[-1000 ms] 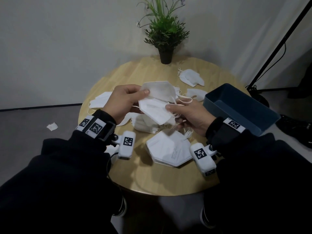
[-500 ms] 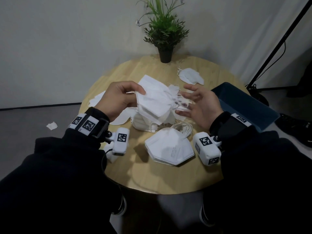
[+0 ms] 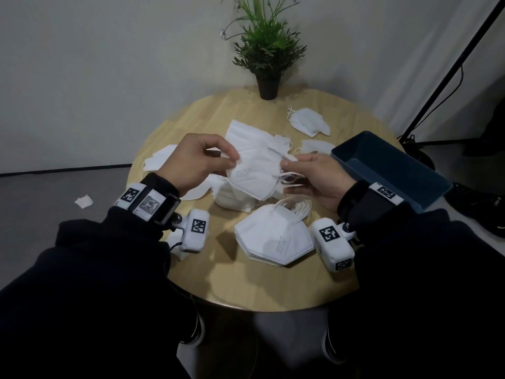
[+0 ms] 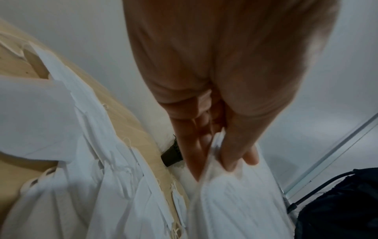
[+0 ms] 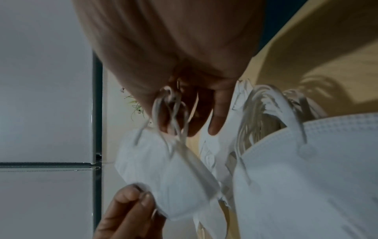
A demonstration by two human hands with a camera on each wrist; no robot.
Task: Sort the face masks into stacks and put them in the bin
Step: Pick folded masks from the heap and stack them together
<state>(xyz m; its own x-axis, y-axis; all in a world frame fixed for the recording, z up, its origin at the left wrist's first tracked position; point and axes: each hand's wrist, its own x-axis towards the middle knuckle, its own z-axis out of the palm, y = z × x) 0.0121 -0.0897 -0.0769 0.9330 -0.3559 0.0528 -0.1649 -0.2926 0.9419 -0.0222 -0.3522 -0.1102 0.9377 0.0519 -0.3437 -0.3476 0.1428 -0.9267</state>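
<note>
Now blue bin [image 3: 393, 170] holds nothing visible; masks [image 3: 254, 165] in both hands

A round wooden table [image 3: 246, 280] fills the middle. At its twelve o'clock edge stands a green potted plant [image 3: 266, 53] in a dark pot. On the grey floor at nine o'clock lies a crumpled white scrap [image 3: 84, 201]. A black stand pole [image 3: 451, 67] with a cable slants at two o'clock.

On the bench [image 3: 246, 283] we see a stack of masks [image 3: 273, 242] nearest us, a heap of masks [image 3: 235, 198] behind it, the bin [image 3: 388, 170] at the right edge, and the plant [image 3: 269, 86] at the far edge.
</note>
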